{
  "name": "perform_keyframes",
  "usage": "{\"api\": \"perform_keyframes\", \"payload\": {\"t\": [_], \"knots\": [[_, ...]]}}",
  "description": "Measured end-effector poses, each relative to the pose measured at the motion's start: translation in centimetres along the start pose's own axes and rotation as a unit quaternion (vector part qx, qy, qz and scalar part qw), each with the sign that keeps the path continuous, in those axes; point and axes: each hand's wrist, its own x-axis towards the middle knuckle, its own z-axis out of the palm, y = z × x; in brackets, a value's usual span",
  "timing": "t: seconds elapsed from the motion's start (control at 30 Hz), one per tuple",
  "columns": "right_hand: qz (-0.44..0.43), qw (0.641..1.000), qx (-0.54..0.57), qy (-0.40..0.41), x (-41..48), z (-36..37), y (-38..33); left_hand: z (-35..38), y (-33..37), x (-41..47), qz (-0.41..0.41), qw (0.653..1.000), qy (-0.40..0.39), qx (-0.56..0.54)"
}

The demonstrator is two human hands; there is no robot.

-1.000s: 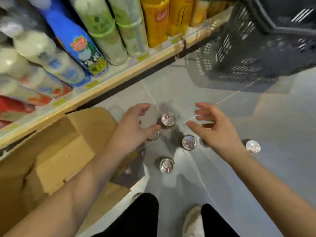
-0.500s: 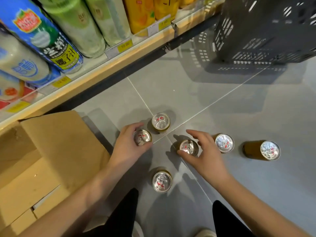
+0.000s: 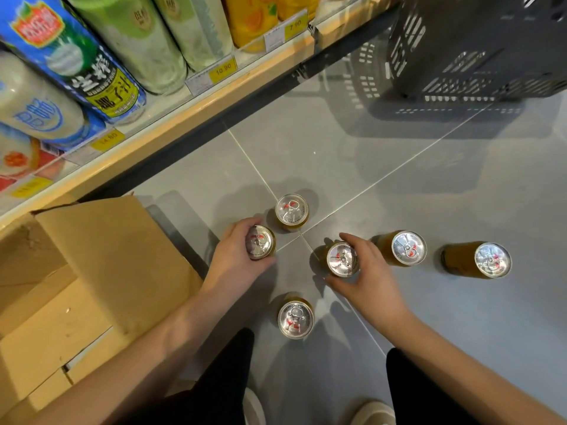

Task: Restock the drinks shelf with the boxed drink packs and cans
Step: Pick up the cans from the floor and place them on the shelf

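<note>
Several gold cans with silver tops stand upright on the grey tiled floor. My left hand (image 3: 234, 260) is wrapped around one can (image 3: 260, 242). My right hand (image 3: 368, 277) grips a second can (image 3: 342, 259) from the right side. Free cans stand behind them (image 3: 291, 210), in front (image 3: 295, 318), and to the right (image 3: 408, 248) and far right (image 3: 491, 260). The drinks shelf (image 3: 171, 118) runs along the upper left, its wooden edge carrying yellow price tags, stocked with large bottles and cartons.
An open cardboard box (image 3: 76, 280) sits at the left beside my left arm. A dark plastic crate (image 3: 478, 47) stands on the floor at the upper right. My knees and shoes are at the bottom edge.
Both hands came down from hovering over the cans and closed on one can each. The view tilted so the shelf front shows more.
</note>
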Motion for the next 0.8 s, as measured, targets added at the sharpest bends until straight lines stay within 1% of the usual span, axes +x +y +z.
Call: {"api": "perform_keyframes", "payload": {"t": [0.13, 0.23, 0.37, 0.53, 0.8], "knots": [[0.001, 1.0, 0.002, 0.01, -0.2, -0.3, -0.4, -0.5, 0.4, -0.1, -0.007, 1.0, 0.004, 0.006], [-0.008, 1.0, 0.014, 0.023, -0.5, -1.7, -1.6, -1.9, 1.2, -0.7, 0.004, 1.0, 0.012, -0.002], [-0.02, 0.998, 0.036, 0.048, -1.7, -6.3, -6.4, -6.7, 5.4, -2.9, 0.007, 0.999, 0.039, -0.01], [-0.031, 0.996, 0.06, 0.058, -4.8, -16.9, -16.9, -17.3, 15.6, -7.8, 0.013, 0.997, 0.075, -0.029], [-0.09, 0.987, 0.081, 0.103, -13.3, -36.9, -37.8, -37.6, 36.1, -19.0, 0.085, 0.987, 0.125, -0.051]]}}
